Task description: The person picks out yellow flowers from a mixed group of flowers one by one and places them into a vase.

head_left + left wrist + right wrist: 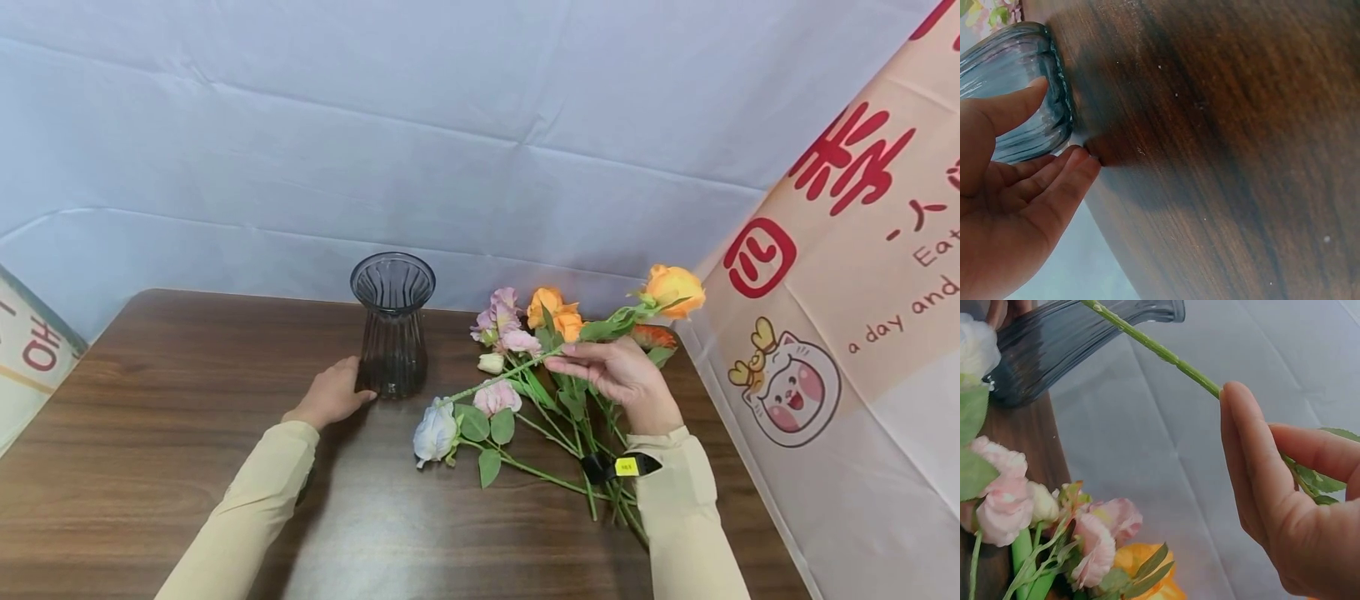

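A grey ribbed glass vase stands upright near the table's back edge. My left hand holds it low on its left side; in the left wrist view the thumb lies along the glass and the fingers bend by the base. My right hand pinches the green stem of a yellow-orange rose, raised above the other flowers. The bloom points to the right, and the bare stem end reaches left toward the vase. Below the right hand lie a pale blue rose and pink flowers.
More artificial flowers lie on the right of the wooden table: purple, orange and a white bud. Their stems run toward the front right. A pale cloth wall stands behind, and a printed banner on the right.
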Demonstrator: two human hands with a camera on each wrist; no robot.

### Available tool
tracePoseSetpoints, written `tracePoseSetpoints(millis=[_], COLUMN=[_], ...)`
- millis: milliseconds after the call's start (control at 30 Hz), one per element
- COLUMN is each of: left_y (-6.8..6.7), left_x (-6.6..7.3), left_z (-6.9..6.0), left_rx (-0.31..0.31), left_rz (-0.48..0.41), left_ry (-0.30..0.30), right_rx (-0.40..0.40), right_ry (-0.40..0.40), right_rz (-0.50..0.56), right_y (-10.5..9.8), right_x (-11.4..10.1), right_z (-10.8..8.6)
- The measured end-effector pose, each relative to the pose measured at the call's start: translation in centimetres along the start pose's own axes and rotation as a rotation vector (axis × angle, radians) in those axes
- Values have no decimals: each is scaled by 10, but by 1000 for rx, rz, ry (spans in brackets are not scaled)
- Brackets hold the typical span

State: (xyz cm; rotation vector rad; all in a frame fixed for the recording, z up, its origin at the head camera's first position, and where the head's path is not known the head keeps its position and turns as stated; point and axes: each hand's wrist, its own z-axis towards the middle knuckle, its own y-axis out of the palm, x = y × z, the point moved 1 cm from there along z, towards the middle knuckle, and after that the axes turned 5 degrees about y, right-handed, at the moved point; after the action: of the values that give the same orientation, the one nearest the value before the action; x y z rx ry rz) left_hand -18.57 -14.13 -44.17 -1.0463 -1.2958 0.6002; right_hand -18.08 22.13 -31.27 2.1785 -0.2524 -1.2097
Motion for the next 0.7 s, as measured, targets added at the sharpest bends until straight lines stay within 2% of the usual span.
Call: tracePoseSetpoints(millis=[300, 533, 700], left_y=[1, 2, 1], left_x=[-2, -2, -2], left_z=[1, 1, 1], left_rx=[9, 18, 12], left_rz=[5, 8, 6], left_ry=[2, -1, -1], right_rx=[8, -39, -56], right_ry=[-18, -83, -125], right_rz=[17, -22, -8], right_y=[12, 24, 35], right_x=[-9, -19, -26], right_z=[0, -1, -1])
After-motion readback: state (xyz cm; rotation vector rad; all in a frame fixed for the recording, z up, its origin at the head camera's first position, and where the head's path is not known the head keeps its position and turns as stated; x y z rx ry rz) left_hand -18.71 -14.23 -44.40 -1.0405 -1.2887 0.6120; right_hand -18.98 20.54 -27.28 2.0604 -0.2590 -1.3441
